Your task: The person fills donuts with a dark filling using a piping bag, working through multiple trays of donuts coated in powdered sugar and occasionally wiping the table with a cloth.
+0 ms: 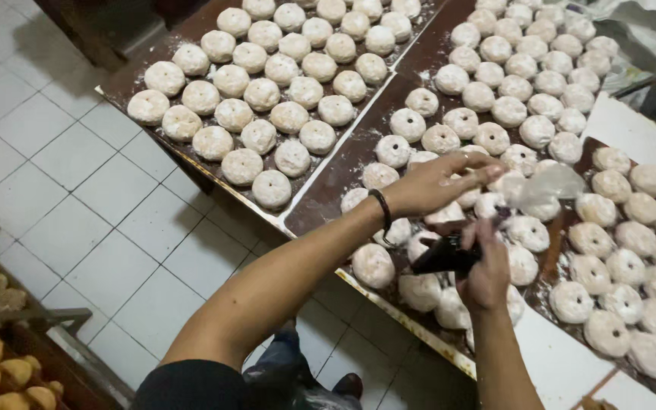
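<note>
Two hands: over the middle brown metal tray [320,201] of pale sugared doughnuts.
Left hand [438,182]: half-open, fingertips pinching a clear plastic piping bag [552,184].
Right hand [487,269]: closed around the bag's dark filled end [443,257].
Advice: squeeze steadily, nozzle low.
</note>
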